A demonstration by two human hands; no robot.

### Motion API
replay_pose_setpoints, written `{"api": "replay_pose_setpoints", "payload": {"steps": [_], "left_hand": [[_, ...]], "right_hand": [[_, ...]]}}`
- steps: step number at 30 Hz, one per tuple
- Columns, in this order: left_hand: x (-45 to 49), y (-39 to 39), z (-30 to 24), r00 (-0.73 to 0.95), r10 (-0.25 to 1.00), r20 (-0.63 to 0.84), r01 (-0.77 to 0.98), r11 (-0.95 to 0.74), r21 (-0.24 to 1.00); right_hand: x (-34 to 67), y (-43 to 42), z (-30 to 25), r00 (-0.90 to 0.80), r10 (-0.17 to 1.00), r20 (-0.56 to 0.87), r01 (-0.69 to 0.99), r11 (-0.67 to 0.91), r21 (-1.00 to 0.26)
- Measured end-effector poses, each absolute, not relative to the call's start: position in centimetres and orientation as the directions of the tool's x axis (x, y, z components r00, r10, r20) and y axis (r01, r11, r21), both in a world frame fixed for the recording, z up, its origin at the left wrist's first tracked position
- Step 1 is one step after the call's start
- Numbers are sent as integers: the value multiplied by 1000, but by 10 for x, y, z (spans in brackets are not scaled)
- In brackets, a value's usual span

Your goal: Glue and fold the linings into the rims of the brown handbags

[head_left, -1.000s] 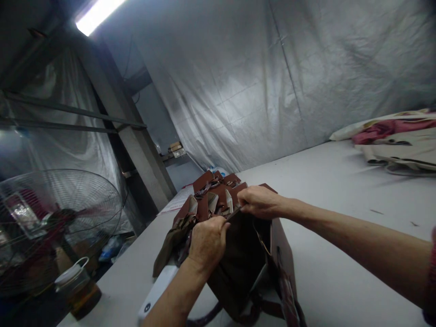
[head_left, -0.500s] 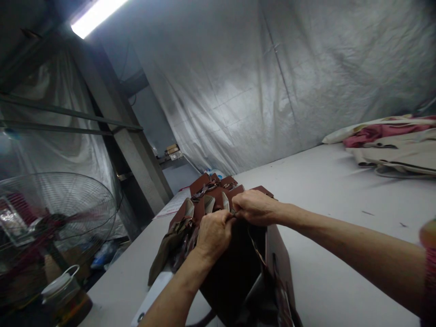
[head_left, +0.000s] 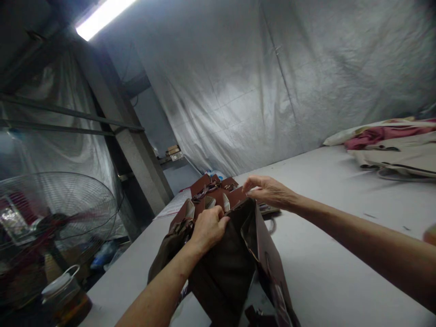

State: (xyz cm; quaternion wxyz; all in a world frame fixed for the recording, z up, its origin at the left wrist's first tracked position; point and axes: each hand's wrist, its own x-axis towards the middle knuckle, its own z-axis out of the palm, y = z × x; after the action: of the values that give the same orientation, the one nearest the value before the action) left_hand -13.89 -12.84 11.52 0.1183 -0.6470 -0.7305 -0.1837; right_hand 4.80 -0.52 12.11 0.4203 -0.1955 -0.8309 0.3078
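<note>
A dark brown bag (head_left: 221, 268) stands gaping on the table in front of me, its lining showing and a reddish-brown panel (head_left: 269, 254) forming its right side. My left hand (head_left: 209, 229) is closed on the lining's upper edge, thumb toward me. Just above the far right corner of that opening, my right hand (head_left: 269, 193) hovers with curled fingers and a gap between thumb and fingertips. Beyond my hands, several more reddish-brown bags (head_left: 202, 184) lie in a row, with pale linings visible in some.
Beige and pink fabric pieces (head_left: 398, 145) are piled on the white table (head_left: 323, 254) at right. To the left are a caged fan (head_left: 54, 222) and a lidded jar (head_left: 66, 295) of amber liquid. Papers (head_left: 175, 204) lie at the table's far left edge, below a silvery sheet (head_left: 238, 91).
My right hand has let go of the bag's edge and moved slightly up and right. My left hand keeps its hold, while the lining has spread and more of it shows.
</note>
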Motion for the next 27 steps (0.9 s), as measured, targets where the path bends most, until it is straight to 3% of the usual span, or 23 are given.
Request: {"api": "replay_pose_setpoints", "payload": {"steps": [3,6,9,19,27], "left_hand": [[-141,-127,113,-130,907,400,986,75,149],[-141,-124,111,-100,921,377,983,34,178],[-141,-121,109,-83,929,362,981,12,194],[-151,-116,107,-49,941,336,967,-39,251],[-151,-114,106,-10,949,316,953,-87,290]], "right_hand": [[43,-3,115,-608,546,577,117,780,-615],[35,-2,114,-712,396,580,157,894,-419],[28,0,115,-765,349,542,218,931,-292],[25,20,102,-778,313,545,263,950,-169],[25,13,111,-790,360,497,369,926,-83]]}}
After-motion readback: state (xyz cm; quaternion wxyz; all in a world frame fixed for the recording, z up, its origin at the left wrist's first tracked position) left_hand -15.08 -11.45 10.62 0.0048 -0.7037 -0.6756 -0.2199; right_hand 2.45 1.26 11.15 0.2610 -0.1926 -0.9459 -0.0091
